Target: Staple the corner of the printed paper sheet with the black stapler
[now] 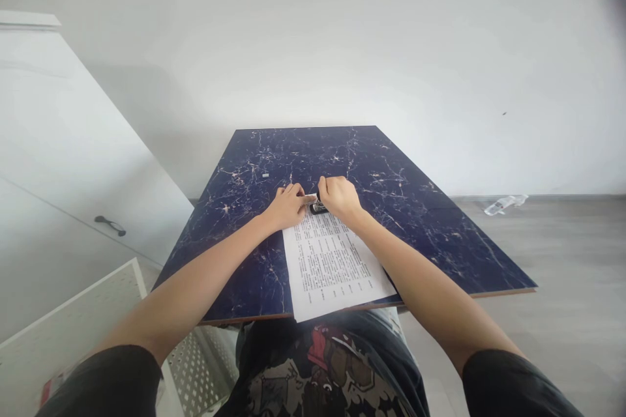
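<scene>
A printed paper sheet (330, 264) lies on the dark blue marbled table (430, 234), its near end hanging over the table's front edge. At the sheet's far end sits a small black stapler-like object (317, 208). My right hand (338, 198) is curled over that object and presses down on it. My left hand (287, 206) rests on the sheet's far left corner, fingers together, the fingertip touching the black object.
A tiny pale object (265, 175) lies on the table farther back left. A white cabinet with a dark handle (110, 225) stands at the left, a white perforated board (73, 326) below it. A plastic bottle (505, 203) lies on the floor at the right.
</scene>
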The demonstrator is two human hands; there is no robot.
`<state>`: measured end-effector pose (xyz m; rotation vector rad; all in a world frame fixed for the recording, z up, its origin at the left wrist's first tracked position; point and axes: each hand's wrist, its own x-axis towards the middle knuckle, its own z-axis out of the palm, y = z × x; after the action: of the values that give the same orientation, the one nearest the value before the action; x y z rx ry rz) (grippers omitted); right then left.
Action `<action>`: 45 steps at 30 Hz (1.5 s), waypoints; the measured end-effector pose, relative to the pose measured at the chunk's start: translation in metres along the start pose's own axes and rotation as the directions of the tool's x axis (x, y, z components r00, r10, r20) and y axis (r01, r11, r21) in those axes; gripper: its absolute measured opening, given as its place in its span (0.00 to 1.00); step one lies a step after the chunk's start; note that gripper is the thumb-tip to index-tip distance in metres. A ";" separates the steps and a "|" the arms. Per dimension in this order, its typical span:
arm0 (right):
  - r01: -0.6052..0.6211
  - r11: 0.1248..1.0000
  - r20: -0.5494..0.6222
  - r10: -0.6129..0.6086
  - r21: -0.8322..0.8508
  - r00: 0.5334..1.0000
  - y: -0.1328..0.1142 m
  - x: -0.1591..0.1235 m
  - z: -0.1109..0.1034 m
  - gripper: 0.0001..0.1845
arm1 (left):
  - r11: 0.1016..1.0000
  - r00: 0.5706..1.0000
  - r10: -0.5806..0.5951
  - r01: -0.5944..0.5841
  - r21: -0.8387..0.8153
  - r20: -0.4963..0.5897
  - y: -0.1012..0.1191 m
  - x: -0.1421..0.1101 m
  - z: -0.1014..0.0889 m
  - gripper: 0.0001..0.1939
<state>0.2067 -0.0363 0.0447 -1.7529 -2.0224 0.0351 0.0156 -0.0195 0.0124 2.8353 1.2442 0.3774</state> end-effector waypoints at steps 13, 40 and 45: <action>-0.077 0.996 -0.020 0.076 -0.035 0.997 -0.002 0.006 0.011 0.34 | 0.995 0.999 0.006 -0.003 -0.097 0.034 -0.002 -0.001 0.003 0.35; 0.308 0.934 0.319 -0.352 0.180 0.880 0.074 0.029 -0.015 0.11 | 0.981 0.980 -0.196 0.196 -0.005 -0.044 0.012 0.004 0.008 0.20; 0.277 0.909 0.273 -0.365 0.312 0.890 0.076 0.030 -0.022 0.17 | 0.982 0.980 -0.189 0.188 -0.018 -0.066 0.010 0.004 0.010 0.20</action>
<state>0.2824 0.0000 0.0498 -1.2899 -2.3928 0.4983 0.0279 -0.0230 0.0046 2.6842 1.5024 0.4739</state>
